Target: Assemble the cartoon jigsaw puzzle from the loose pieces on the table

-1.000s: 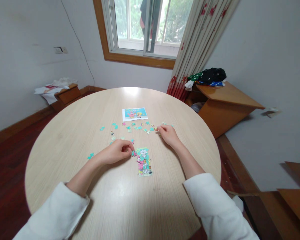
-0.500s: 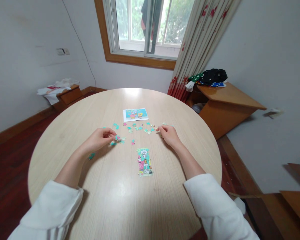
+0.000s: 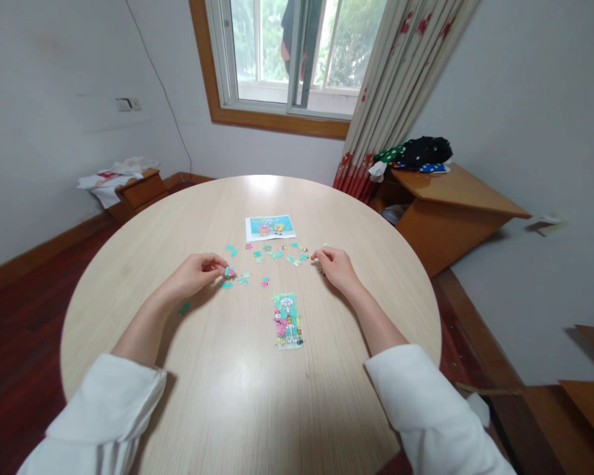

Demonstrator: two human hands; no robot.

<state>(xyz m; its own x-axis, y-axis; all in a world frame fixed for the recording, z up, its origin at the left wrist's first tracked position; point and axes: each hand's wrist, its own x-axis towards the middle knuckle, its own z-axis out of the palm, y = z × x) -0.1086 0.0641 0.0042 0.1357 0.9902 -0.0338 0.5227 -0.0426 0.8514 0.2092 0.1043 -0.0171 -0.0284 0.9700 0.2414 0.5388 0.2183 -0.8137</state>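
Observation:
My left hand point(image 3: 200, 274) pinches a pink and teal puzzle piece point(image 3: 230, 271) between thumb and fingertips, just above the table. Under and beside it lie loose teal and pale puzzle pieces point(image 3: 245, 277). The fingers of my right hand point(image 3: 335, 267) are closed at the right end of the scattered pieces, on a small puzzle piece point(image 3: 311, 256) mostly hidden by the fingertips. Between my forearms lies a joined puzzle section point(image 3: 288, 322), a tall strip with cartoon figures. A single pink and teal piece point(image 3: 264, 282) rests above it.
A printed reference picture point(image 3: 271, 227) lies beyond the pieces on the round wooden table point(image 3: 218, 396). One teal piece point(image 3: 184, 308) sits near my left forearm. Behind are a window, a curtain point(image 3: 396, 86) and a wooden cabinet point(image 3: 455, 198) with clothes on top.
The puzzle piece in my left hand has turned slightly and moved a little left relative to the pieces around it. My right hand stays nearly still. The whole view has shifted slightly.

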